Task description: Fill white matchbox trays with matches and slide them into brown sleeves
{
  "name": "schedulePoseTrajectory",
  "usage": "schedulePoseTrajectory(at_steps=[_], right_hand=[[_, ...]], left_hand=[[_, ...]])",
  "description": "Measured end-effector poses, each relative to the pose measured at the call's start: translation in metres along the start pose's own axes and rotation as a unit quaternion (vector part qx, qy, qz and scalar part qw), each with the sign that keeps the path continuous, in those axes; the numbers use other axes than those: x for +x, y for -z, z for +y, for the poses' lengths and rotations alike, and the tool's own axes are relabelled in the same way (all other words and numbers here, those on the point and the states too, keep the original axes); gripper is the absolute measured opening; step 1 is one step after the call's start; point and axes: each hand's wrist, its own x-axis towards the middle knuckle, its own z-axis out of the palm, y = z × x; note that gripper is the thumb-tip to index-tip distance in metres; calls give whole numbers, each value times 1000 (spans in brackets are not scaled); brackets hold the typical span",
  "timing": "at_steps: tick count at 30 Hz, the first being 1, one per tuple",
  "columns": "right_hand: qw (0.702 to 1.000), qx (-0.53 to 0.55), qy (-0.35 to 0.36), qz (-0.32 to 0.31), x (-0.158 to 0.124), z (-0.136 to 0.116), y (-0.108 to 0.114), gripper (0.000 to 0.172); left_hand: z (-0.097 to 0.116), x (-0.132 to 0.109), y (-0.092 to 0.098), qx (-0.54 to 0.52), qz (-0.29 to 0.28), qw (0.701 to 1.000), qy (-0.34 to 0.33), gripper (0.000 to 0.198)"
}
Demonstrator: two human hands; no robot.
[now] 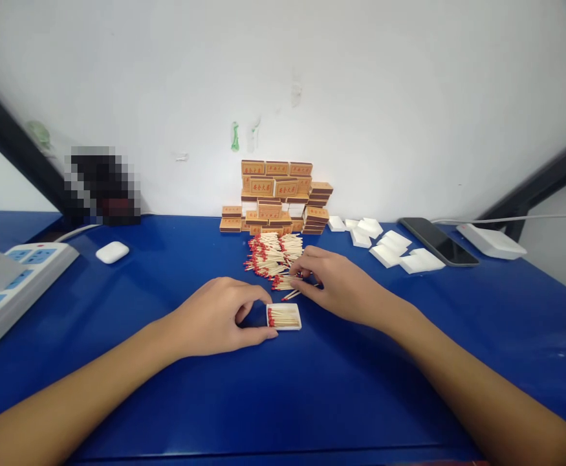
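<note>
On the tabletop (283, 401) | left hand (215, 317): grip holding matchbox tray (292, 307) at 9 o'clock | right hand (334, 281), 1 o'clock of tray: at loose matchsticks (266, 255); grip's contents, cannot tell

left grip (219, 317) wide, right grip (335, 279) narrow

Matches (266, 255) on blue table (283, 401)

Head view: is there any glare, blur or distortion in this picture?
Head view: coarse pixel blocks hide something dark at left; head view: faint pale glints show on the blue table at far right; head view: edges look stretched, likely by a wide lens; head view: the matches in the small white tray look fairly sharp.
</note>
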Motion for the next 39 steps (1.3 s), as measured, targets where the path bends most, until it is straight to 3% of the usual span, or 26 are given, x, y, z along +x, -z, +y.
schedulePoseTrajectory(at_steps=[16,23,29,39], right_hand=[[999,16,-19,-29,1,6,0,12],[998,55,3,-41,-7,-9,13,13],[996,6,32,-86,-13,-31,-2,15],[995,4,42,-89,-12,-28,-2,15]], left_hand=[[-2,0,-2,-2,3,1000,6,34],[-6,1,-2,6,31,999,10,33],[-5,2,-2,3,30,1000,3,31],[-5,1,-1,6,20,1000,11,31]])
